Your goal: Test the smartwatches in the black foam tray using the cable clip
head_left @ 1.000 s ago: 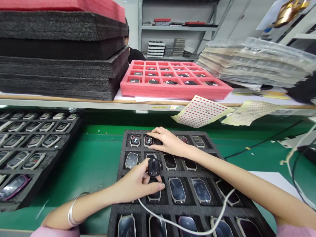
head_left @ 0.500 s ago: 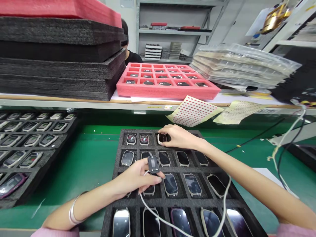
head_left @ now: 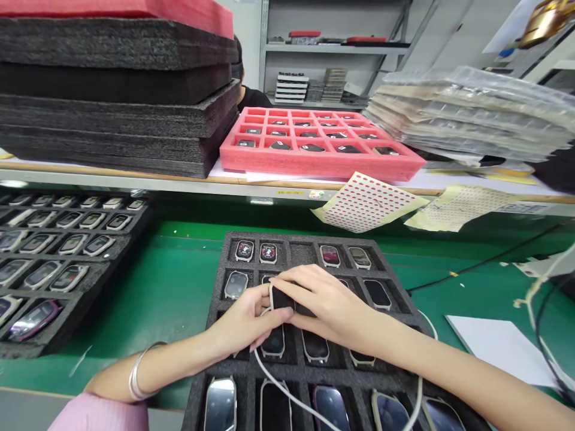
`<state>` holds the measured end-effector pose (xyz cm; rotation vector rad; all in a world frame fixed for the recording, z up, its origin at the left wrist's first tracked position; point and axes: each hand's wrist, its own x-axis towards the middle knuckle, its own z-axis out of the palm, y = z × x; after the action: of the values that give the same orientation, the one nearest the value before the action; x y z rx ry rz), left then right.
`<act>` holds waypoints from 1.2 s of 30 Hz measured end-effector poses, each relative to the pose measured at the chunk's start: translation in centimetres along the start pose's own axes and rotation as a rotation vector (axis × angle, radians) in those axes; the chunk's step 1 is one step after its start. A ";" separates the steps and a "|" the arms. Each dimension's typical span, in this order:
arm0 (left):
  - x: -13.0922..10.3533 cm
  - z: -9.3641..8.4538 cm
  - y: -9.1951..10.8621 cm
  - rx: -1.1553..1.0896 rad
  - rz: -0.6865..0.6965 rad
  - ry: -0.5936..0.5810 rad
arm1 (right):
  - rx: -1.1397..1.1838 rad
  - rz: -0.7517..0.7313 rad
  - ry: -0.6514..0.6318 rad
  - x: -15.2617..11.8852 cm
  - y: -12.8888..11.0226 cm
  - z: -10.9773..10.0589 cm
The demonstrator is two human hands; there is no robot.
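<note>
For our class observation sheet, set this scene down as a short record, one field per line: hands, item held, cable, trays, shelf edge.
Left hand: thumb against the held watch
Right hand: fingers over the same watch
Held watch: dark screen, between both hands
White cable: runs from the left hand across the tray
Black foam tray: watches in compartments, beneath the hands
Pink foam tray: on the shelf, holding dark pieces
Shelf edge: red-dotted sheet overhanging
</note>
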<state>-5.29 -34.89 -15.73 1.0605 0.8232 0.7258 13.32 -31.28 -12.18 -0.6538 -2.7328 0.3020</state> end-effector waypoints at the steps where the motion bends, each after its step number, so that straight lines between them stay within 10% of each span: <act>1: 0.0 0.0 0.0 -0.011 0.024 0.018 | 0.032 -0.008 0.026 -0.1 0.1 0.3; 36: -0.8 -0.1 0.4 -0.091 0.087 -0.048 | 0.422 0.041 0.179 -1.2 0.3 1.9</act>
<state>-5.80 -35.36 -15.20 1.0327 0.7005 0.8011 13.82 -31.86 -14.31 -0.5847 -2.3801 0.7639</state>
